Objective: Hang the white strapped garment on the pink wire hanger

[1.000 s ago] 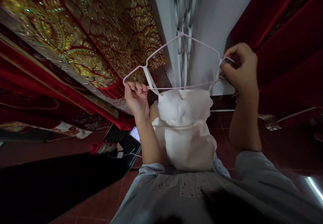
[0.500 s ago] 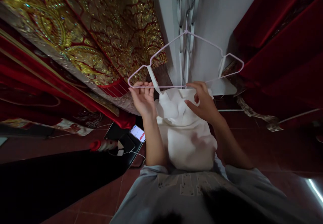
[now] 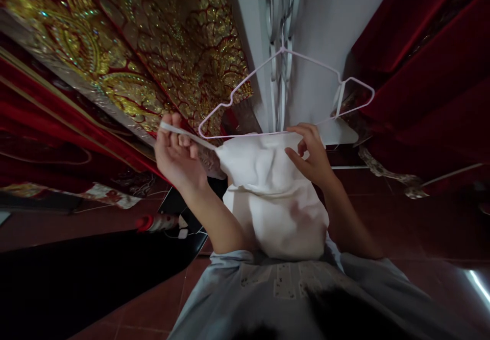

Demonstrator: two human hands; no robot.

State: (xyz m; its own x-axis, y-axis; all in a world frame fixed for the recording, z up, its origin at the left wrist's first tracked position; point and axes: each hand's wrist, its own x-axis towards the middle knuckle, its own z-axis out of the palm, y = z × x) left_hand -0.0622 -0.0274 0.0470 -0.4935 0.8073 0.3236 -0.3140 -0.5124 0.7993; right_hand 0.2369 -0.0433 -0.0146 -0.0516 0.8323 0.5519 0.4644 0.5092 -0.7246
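A pale pink hanger (image 3: 314, 63) hangs in front of me, tilted slightly. A white garment (image 3: 264, 169) drapes below its lower bar and over my lap. Off the hanger's left end, my left hand (image 3: 179, 156) has its curled fingers through a thin white strap (image 3: 191, 137) and pulls it taut from the garment's upper left corner. The right-hand strap (image 3: 340, 99) still loops over the hanger's right shoulder. At the lower bar, my right hand (image 3: 311, 151) touches with bent fingertips, its thumb apart from them over the garment.
Red and gold sequinned costumes (image 3: 153, 49) hang on the left, dark red cloth (image 3: 429, 85) on the right. White metal bars (image 3: 278, 95) stand behind the hanger. A black surface (image 3: 179, 204) at lower left holds a red-capped bottle (image 3: 156, 221) and a white charger (image 3: 182, 233).
My left hand has moved left, drawing the left strap off the hanger's shoulder. The garment's upper left corner has shifted left with it. My right hand has barely moved.
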